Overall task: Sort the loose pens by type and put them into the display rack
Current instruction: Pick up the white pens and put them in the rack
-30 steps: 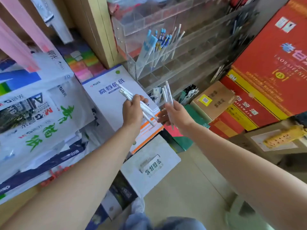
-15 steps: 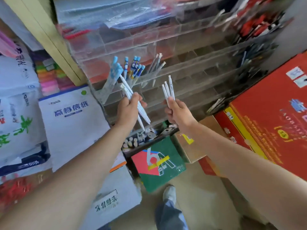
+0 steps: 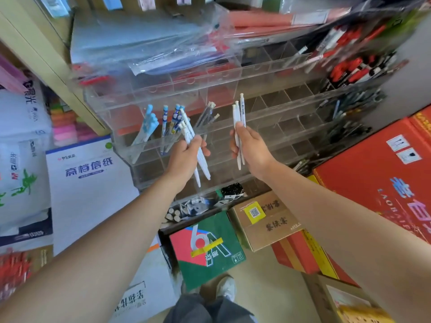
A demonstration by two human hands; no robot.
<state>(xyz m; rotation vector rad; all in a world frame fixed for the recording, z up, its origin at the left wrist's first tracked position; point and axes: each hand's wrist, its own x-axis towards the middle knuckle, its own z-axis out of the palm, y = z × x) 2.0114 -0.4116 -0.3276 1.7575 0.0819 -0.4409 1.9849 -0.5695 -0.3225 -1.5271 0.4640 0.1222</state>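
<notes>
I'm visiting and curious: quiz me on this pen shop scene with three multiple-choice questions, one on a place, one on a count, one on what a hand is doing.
1. Where do the blue-topped pens stand? A) in the clear rack B) in a drawer C) on a hook
2. How many white pens does the right hand hold? A) one B) three C) six
3. The left hand is: A) open and empty B) gripping a white bundle C) flat on a box
1A: they lean in its left compartments. 2B: three tips rise above the fingers. 3B: its fingers curl round the bundle.
</notes>
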